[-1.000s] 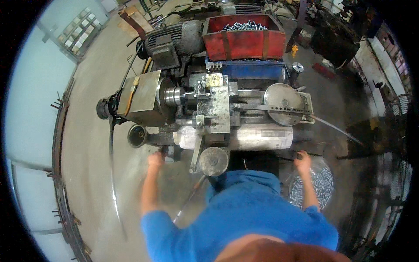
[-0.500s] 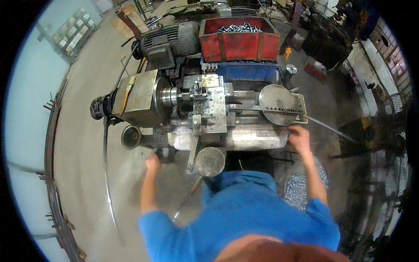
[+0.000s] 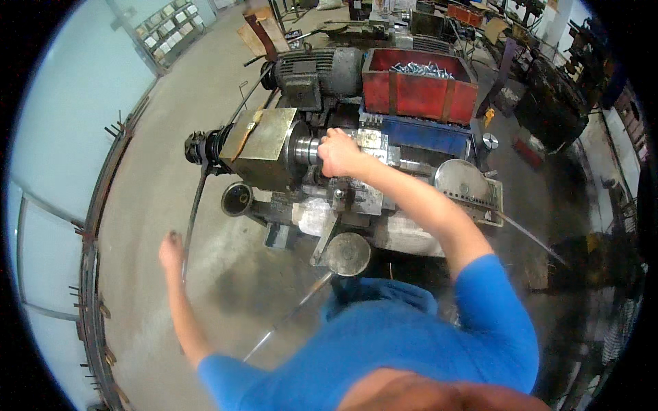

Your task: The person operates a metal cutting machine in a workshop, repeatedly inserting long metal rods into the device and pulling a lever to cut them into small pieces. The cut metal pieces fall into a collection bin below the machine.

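Note:
My right hand (image 3: 337, 152) reaches over the lathe, fingers curled at the shiny chuck (image 3: 305, 150) by the tool block. What its fingertips hold is hidden. Out to the left, my left hand (image 3: 171, 252) is closed over the floor, close beside a long lever rod (image 3: 195, 219) that hangs from the pulley end. A small dark spot shows at its fingers; I cannot make out what they hold. The headstock (image 3: 264, 144) has a wooden-handled brush (image 3: 248, 133) lying on top. A round handwheel disc (image 3: 348, 254) stands in front of the machine.
Behind the lathe, a red bin (image 3: 419, 92) of small metal parts stands above a blue bin (image 3: 428, 140). A motor (image 3: 319, 72) is left of it. A large disc (image 3: 460, 179) and a thin rod (image 3: 531, 240) lie right. Bar stock (image 3: 96, 246) lines the left wall.
My right hand has gone from the lathe's right front up and left to the chuck. My left hand has left the machine's front and moved out left beside the lever rod. The view has shifted.

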